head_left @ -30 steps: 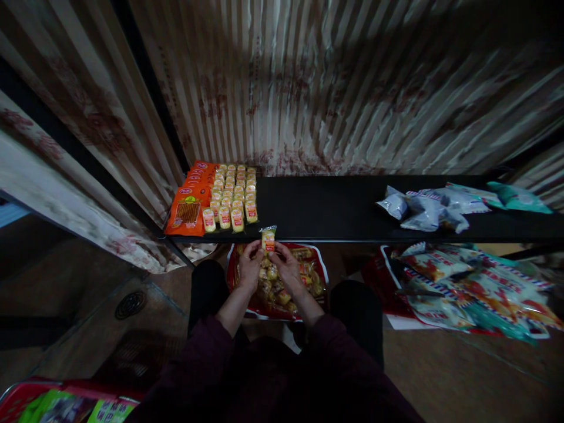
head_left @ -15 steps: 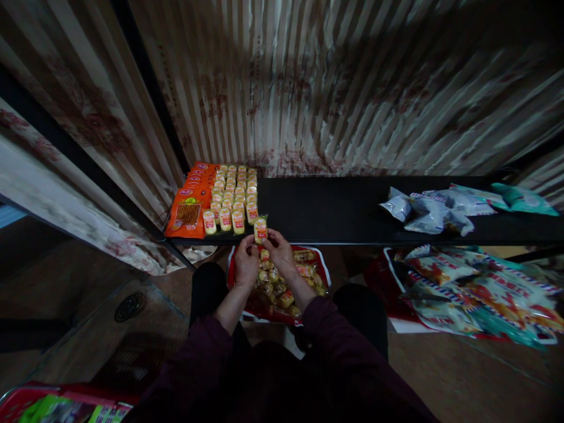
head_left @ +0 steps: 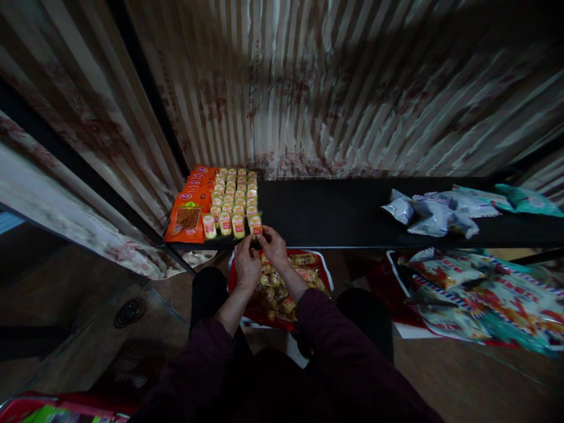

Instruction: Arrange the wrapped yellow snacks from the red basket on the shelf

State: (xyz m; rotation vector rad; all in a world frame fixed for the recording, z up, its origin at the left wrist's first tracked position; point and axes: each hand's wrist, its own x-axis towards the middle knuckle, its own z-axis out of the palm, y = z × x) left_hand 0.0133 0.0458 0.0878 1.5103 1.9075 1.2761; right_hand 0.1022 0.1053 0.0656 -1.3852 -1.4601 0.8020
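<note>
Packets [head_left: 187, 216] left, rowed snacks [head_left: 225, 223] beside them and bags [head_left: 430, 212] far right on the shelf [head_left: 321, 211]; a snack-filled basket [head_left: 327, 271] below.

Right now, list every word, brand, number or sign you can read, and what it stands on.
None can be read.
Yellow packet, front right of its group: red label print, too small and blurred.
Orange packs: logos and print, too small.
White bags: red lettering, blurred.
Curtain: faint printed marks, illegible.

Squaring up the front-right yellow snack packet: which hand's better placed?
Probably the right hand: fingertips at the yellow snack packet's lower right, opposite the neighbouring packets; the left hand sits lower, by the shelf edge.
</note>
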